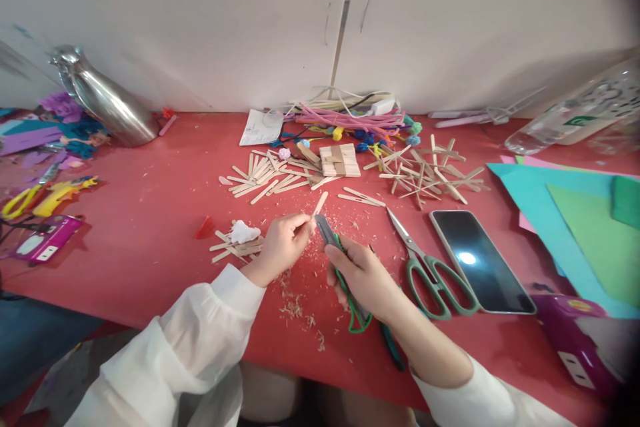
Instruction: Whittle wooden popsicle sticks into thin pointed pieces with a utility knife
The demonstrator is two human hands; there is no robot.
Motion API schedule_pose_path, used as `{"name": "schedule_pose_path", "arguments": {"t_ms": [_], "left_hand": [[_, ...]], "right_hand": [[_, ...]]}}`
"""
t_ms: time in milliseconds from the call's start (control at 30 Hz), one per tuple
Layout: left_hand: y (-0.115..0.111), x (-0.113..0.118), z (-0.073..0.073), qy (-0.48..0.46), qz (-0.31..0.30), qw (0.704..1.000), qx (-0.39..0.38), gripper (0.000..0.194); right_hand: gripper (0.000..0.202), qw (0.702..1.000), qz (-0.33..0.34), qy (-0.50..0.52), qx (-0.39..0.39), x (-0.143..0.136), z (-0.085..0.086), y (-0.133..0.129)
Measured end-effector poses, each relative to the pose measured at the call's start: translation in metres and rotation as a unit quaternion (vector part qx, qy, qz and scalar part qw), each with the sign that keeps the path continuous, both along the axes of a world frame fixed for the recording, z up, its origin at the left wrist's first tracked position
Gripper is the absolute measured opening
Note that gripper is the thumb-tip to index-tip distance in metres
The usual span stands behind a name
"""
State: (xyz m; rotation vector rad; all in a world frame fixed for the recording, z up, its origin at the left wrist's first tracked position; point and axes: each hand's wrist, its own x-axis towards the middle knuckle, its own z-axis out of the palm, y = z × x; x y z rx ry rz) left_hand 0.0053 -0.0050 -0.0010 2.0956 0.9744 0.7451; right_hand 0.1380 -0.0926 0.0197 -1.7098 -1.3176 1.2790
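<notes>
My left hand [287,240] pinches a wooden craft stick [321,203], whose rounded end points up and away. Close beside it, my right hand [357,273] is wrapped round a grey cutting tool [327,232] with green handle parts. The tool's grey head meets or nearly meets the stick near my left fingertips; the exact contact is too small to tell. Wood shavings [293,308] lie scattered on the red table [165,213] beneath and around both hands. Left of my left hand, a crumpled white tissue [243,232] rests on several sticks.
Loose sticks [260,173], a stick bundle [341,161] and pink pipe cleaners [350,117] lie behind. Green-handled scissors [430,273], a phone [483,260] and coloured paper [580,227] are at the right. A metal jug [107,100] stands back left.
</notes>
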Motion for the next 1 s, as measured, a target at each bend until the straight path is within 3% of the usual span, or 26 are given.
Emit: {"name": "schedule_pose_path", "arguments": {"t_ms": [233,433,700,1000], "left_hand": [[0.0050,-0.0025,-0.0010,-0.062,-0.017,0.987,-0.147,0.032],[0.0044,-0.0006,0.0031,-0.079,-0.023,0.979,-0.185,0.027],[0.0016,-0.0002,0.0008,-0.042,-0.016,0.988,-0.146,0.030],[0.0010,-0.0015,0.0003,-0.005,-0.019,1.000,-0.005,0.036]], "right_hand": [[0.020,0.983,-0.043,-0.163,0.068,0.0061,0.0053,-0.0012],[0.017,0.982,-0.009,-0.179,0.066,0.0069,0.0020,-0.0010],[0.016,0.985,0.010,-0.163,0.055,0.0055,0.0029,-0.0012],[0.020,0.975,0.030,-0.213,0.055,0.0054,0.0047,-0.0023]]}}
